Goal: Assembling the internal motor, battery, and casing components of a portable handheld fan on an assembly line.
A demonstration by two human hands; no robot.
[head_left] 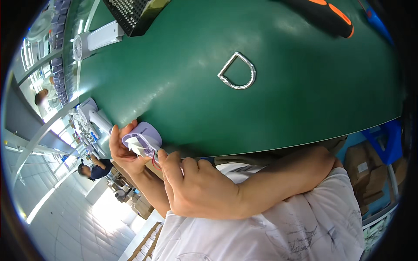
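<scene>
Fingers of your left hand (124, 152) cupped a small lilac fan housing (143, 138) at the tabletop's (174, 87) near edge, while your right hand (196, 189) pinched its thin wires (155, 162). It looked light, rigid plastic; holding the rim seemed safest, sparing the white blades (136, 145).

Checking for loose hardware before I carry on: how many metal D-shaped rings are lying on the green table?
1. The metal ring lies flat on the green table, far from both hands and below the black and orange tool. Others could sit outside the picture.
</scene>
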